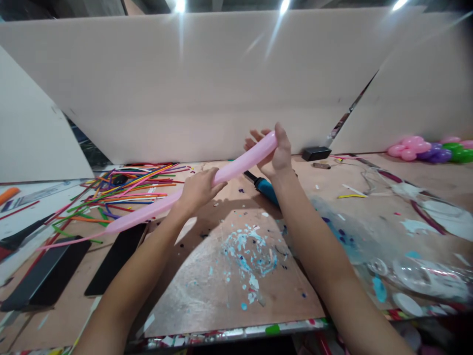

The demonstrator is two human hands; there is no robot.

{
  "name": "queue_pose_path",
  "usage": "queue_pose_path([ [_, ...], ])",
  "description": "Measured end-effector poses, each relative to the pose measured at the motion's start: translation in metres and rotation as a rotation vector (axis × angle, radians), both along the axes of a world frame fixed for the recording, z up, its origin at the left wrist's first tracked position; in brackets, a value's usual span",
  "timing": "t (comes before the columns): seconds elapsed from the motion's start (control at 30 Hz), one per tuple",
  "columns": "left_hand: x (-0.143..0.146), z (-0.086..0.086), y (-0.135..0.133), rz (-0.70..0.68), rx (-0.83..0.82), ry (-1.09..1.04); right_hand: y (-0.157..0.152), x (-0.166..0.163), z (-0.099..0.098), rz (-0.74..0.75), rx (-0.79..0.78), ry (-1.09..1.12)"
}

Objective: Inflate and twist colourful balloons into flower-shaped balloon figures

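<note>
A long, inflated pink modelling balloon (240, 165) slants across the head view, with its thin uninflated tail at the lower left. My left hand (199, 190) is wrapped round the balloon near its middle. At the upper end is my right hand (275, 150), its fingers spread behind the balloon and its thumb beside the rounded tip. The balloon's end rests against this hand, which is not closed round it. Below my right hand, a blue and black balloon pump (266, 191) lies on the wooden table (177, 291), partly hidden by my forearm.
Many uninflated balloons (148, 180) lie loosely at the left, near a dark box (48, 271) and a black phone-like slab (114, 261). Blue scraps (251, 251) litter the middle. A plastic bottle (428, 278) and balloon clusters (410, 148) are at right. White panels (207, 84) stand behind.
</note>
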State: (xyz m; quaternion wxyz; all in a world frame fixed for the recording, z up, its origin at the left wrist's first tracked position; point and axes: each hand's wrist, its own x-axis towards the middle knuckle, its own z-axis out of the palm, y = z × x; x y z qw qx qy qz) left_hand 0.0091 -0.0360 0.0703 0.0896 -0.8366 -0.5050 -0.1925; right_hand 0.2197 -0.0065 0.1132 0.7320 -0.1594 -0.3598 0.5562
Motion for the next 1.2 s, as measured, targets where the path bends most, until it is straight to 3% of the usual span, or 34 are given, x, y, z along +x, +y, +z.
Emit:
queue_pose_path([
  [0.13,0.006,-0.003,-0.005,-0.011,0.056,-0.125,-0.012,-0.019,0.003,-0.021,-0.021,-0.021],
  [0.3,0.014,0.002,-0.016,0.05,0.062,-0.038,-0.019,-0.022,0.006,0.027,-0.088,0.102],
  [0.6,0.014,0.01,-0.027,-0.075,0.246,0.022,-0.019,-0.012,0.003,0.047,-0.036,0.032],
  [0.9,0.012,0.013,-0.028,-0.179,0.184,0.136,-0.018,-0.013,-0.004,0.081,-0.007,-0.062],
  [0.97,0.013,0.013,-0.03,-0.149,0.18,0.108,-0.018,-0.011,-0.002,0.062,-0.001,-0.041],
  [1.1,0.014,0.011,-0.031,0.039,0.192,0.014,-0.021,-0.017,-0.002,-0.011,0.023,0.003],
  [1.2,0.013,0.011,-0.03,0.092,0.176,-0.005,-0.025,-0.025,-0.004,0.051,-0.015,-0.002],
])
